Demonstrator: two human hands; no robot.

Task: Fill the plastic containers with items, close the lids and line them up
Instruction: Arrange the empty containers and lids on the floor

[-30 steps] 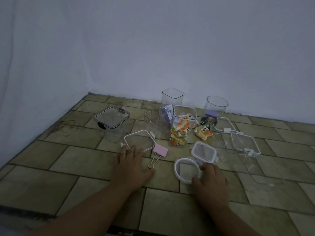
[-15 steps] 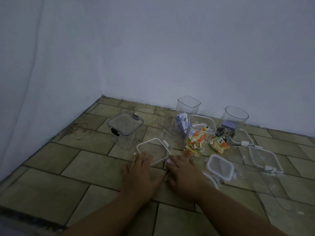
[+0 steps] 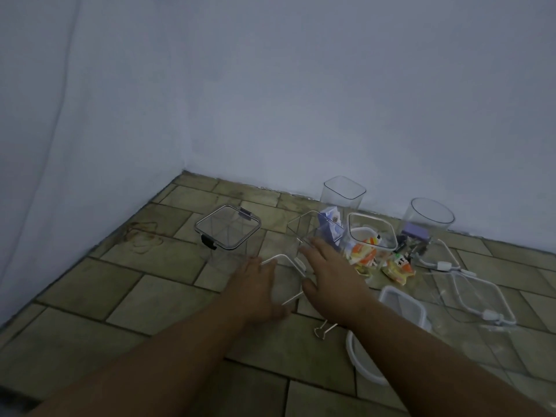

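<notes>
My left hand (image 3: 258, 285) lies palm down on the near left edge of a white-rimmed square lid (image 3: 285, 260) flat on the tiled floor. Fingers spread, my right hand (image 3: 332, 273) hovers over the lid's right side, its fingertips at the base of an open clear square container (image 3: 302, 228). A binder clip (image 3: 323, 331) pokes out from under my right wrist. To the left stands a container (image 3: 227, 227) with its lid closed. A square container (image 3: 371, 236) holds orange and yellow packets. A tall square container (image 3: 343, 192) and a round container (image 3: 428, 216) stand by the wall.
Loose lids lie on the right: a small square lid (image 3: 403, 305), a round white lid (image 3: 361, 361) and a large clear lid (image 3: 481, 296). A loose packet (image 3: 397, 267) lies beside them. White walls (image 3: 270, 100) close the corner behind and to the left.
My right hand left the round lid, crossed over the binder clip and now sits by the square lid and open container. My left hand stayed on the lid. The view swung left.
</notes>
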